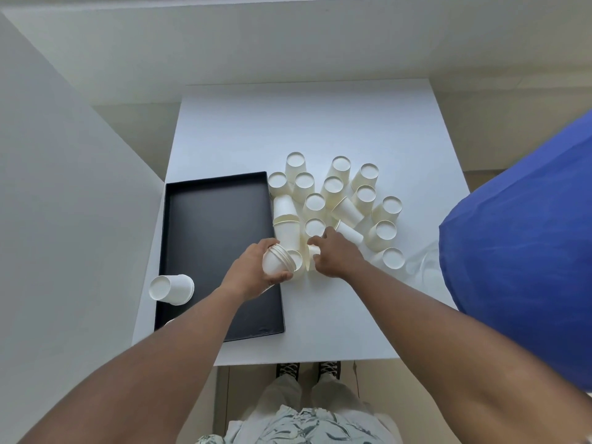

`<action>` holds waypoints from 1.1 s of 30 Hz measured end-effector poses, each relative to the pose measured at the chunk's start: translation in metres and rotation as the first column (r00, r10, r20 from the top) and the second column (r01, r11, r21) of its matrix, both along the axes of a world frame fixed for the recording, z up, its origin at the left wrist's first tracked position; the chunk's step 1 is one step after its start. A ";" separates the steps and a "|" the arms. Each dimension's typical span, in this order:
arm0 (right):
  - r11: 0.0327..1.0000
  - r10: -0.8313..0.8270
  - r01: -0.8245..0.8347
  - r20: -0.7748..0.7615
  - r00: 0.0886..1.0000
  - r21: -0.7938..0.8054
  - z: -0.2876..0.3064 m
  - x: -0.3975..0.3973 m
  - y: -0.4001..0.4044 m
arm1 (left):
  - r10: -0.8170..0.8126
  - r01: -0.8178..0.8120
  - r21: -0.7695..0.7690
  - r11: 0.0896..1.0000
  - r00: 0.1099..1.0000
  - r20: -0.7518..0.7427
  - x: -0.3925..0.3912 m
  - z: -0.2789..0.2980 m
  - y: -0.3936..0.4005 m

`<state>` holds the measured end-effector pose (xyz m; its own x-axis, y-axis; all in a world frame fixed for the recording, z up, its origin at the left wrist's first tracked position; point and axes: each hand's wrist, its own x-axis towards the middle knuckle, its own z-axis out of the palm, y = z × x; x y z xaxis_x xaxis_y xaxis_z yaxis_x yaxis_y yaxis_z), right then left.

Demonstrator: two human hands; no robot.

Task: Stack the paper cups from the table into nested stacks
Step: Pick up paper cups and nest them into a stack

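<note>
Lone stack (pixel 172 289): lies on its side at 9 o'clock of the tray's near end, half on the tray rim, half on the worktop (pixel 320 123).
Tray (pixel 211 225): black, shallow, on the worktop's left half; bare floor showing.
Left hand (pixel 256 267): fingers curled round a short nested stack (pixel 278 258), held tilted over the tray's right edge, rims facing 3 o'clock.
Lying cups (pixel 286 219): two nested on their sides just at 12 o'clock of the left hand, along the tray's right rim.
Right hand (pixel 336 254): over the near edge of the cup cluster, thumb and fingers pinching one cup (pixel 312 253) lying on its side.
Cups (pixel 333 193): mostly upside down, packed together at 12 to 2 o'clock of the hands; a few tipped over among them.
Blue cloth (pixel 525 251): at 3 o'clock, past the worktop's right edge.
</note>
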<state>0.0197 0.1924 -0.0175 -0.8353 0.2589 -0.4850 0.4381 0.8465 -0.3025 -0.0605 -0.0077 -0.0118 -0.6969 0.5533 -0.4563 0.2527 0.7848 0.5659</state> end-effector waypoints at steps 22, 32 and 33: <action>0.912 0.245 -0.284 0.162 0.956 0.296 -0.022 0.015 -0.004 | 0.067 -0.068 0.072 0.995 0.997 0.024 0.004 -0.010 -0.005; 0.988 -0.003 -0.034 0.239 0.971 0.148 0.008 0.017 0.022 | 0.086 -0.092 0.131 0.987 0.995 0.051 0.003 -0.001 -0.003; 0.994 -0.040 0.013 0.248 0.968 0.110 0.012 0.016 0.025 | 0.088 -0.094 0.135 0.986 0.995 0.049 0.003 0.000 -0.002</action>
<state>0.0358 0.2176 -0.0053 -0.6836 0.3406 -0.6455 0.5106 0.8551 -0.0895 -0.0578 -0.0097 -0.0115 -0.7282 0.5481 -0.4115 0.1570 0.7179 0.6782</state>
